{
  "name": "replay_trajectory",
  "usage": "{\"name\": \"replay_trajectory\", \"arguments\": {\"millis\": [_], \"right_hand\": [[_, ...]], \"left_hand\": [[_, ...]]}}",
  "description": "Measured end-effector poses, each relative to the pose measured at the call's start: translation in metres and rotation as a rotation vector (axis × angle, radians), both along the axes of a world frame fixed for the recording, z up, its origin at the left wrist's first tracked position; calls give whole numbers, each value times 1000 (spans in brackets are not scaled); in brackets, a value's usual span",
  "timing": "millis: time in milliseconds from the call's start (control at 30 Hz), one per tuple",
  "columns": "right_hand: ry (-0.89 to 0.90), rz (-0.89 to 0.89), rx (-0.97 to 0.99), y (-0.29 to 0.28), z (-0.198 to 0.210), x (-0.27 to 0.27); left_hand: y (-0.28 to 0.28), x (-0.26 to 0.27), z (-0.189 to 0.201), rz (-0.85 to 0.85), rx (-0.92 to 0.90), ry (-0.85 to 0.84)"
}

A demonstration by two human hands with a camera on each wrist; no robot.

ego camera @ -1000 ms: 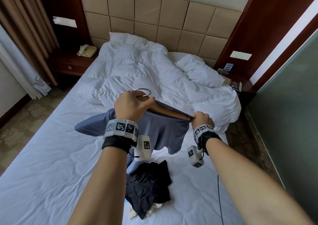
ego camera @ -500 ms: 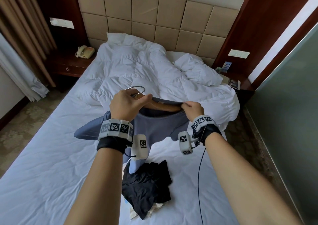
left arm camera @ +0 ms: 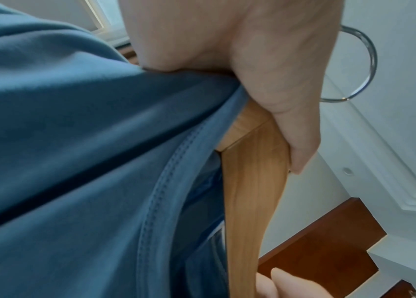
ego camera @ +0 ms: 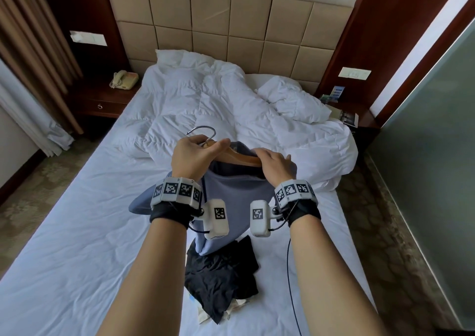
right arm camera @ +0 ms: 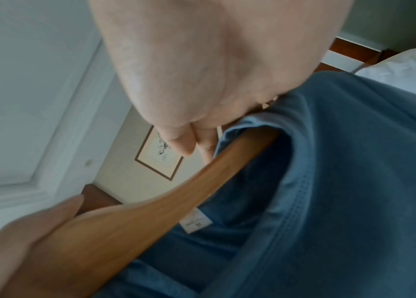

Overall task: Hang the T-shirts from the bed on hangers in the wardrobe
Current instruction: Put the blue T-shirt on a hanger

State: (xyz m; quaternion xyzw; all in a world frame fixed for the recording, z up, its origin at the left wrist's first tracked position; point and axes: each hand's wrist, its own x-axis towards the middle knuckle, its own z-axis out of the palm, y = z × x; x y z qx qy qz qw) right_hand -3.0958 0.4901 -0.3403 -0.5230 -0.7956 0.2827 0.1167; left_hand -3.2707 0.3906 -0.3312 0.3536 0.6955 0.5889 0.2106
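Our left hand [ego camera: 193,155] grips the wooden hanger [ego camera: 240,157] near its hook; our right hand [ego camera: 276,164] pinches the blue T-shirt [ego camera: 236,197] collar onto it.

Right hand [right arm camera: 201,70] pinching blue T-shirt [right arm camera: 354,181] collar over wooden hanger [right arm camera: 150,213].

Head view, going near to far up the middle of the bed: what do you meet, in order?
Black garment pile → blue T-shirt → wooden hanger → crumpled white duvet → padded headboard.
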Motion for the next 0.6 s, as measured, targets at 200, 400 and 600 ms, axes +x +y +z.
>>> {"name": "replay_trajectory", "arguments": {"millis": [200,400,600], "right_hand": [[142,84,33,-18,-6,12],[168,69,49,-27,5,38],[196,-28,149,-26,1,52]], "left_hand": [[13,22,7,-63,-37,17],[21,45,7,-120,-21,-23],[26,67,12,-249,-41,-2]]}}
